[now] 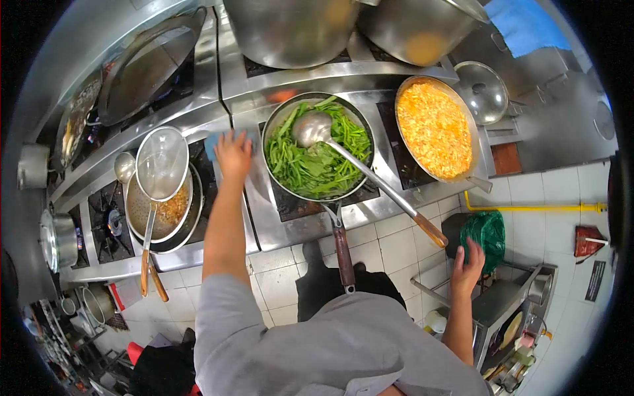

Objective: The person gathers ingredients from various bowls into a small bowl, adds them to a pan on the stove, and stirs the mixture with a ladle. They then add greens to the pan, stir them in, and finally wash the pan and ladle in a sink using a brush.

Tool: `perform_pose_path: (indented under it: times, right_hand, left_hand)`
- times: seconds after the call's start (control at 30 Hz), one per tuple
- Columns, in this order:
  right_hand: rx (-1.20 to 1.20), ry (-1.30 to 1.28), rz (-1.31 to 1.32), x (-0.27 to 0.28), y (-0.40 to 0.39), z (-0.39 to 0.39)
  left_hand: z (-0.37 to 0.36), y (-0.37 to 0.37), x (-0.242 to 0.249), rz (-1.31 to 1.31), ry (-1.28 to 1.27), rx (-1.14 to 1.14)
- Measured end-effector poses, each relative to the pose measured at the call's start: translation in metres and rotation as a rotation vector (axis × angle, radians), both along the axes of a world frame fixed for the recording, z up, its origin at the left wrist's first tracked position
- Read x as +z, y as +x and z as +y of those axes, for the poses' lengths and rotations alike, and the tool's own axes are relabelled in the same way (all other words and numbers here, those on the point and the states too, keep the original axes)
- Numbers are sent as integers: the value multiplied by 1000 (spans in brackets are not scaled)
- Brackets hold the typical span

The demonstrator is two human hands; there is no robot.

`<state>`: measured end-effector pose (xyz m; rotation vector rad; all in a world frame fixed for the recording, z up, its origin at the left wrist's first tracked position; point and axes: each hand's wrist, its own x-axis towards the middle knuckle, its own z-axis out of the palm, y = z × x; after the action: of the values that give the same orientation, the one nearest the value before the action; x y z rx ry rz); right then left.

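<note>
My left hand (233, 155) reaches to the steel stove top between two burners. Its fingers press down over a blue cloth (211, 146), which shows at the hand's edge and is mostly hidden under it. Just right of it, a frying pan (345, 254) full of leafy greens (317, 168) sits on a burner, its handle pointing toward me. A long-handled ladle (380, 178) rests bowl-down on the greens, its wooden grip past the stove's front edge. My right hand (467, 267) hangs in the air at the right, fingers apart and holding nothing, near a green-lined bin (485, 241).
At left, a strainer (162, 165) and another ladle (125, 166) lie across a pan (135, 218). A pan of orange-yellow food (434, 129) stands right. Large pots (290, 33) line the back. A flame (114, 221) burns at the left burner.
</note>
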<state>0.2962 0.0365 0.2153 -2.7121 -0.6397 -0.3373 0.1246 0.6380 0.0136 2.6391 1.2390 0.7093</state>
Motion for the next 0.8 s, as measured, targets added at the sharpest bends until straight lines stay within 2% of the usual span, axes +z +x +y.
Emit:
perform_pose_path:
  times: [0.07, 0.13, 0.2, 0.23, 0.27, 0.3, 0.37, 0.4, 0.47, 0.5, 0.53, 0.57, 0.63, 0.67, 0.73, 0.77, 0.8]
  right_hand:
    - [218, 25, 14, 29, -2, 38]
    - [383, -45, -5, 31, -2, 71]
    - [472, -45, -26, 17, 1, 101]
    - [432, -149, -83, 0, 0, 111]
    - [391, -251, -141, -20, 4, 116]
    - [405, -235, -145, -43, 13, 112]
    - [347, -295, 530, -75, 28, 104]
    - [363, -280, 524, -63, 23, 100]
    - [465, -137, 589, -19, 1, 90]
    - [493, -46, 686, -4, -6, 79]
    - [515, -39, 676, 3, -11, 67]
    - [515, 1, 823, 7, -16, 54]
    - [539, 35, 1071, 25, -20, 41]
    - [554, 34, 1065, 26, -17, 39]
    - [583, -108, 1104, 13, -6, 39]
    - [660, -102, 733, -21, 1, 34]
    - [666, -108, 728, -20, 1, 29]
  left_hand:
    - [35, 24, 11, 27, -39, -8]
    - [47, 38, 10, -555, -379, 210]
    - [-18, 27, 49, -711, -215, 261]
    - [-54, 17, 60, -758, -119, 271]
    - [-101, 1, 78, -817, -173, 257]
    - [-141, -16, 66, -815, -283, 326]
    - [-224, -44, 42, -935, -528, 374]
    - [-259, -57, 27, -995, -680, 323]
    - [-331, -62, 100, -848, -1098, 379]
    - [-353, -65, 106, -881, -1223, 313]
    - [-368, -63, 118, -912, -1347, 240]
    - [-380, -56, 130, -930, -1328, 242]
    - [-398, -43, 172, -1010, -1720, 161]
    - [-396, -40, 161, -1023, -1708, 161]
    - [-385, -31, 126, -1064, -1919, 129]
    - [-388, -25, 137, -1132, -1929, 129]
    - [-396, -22, 141, -1143, -1928, 129]
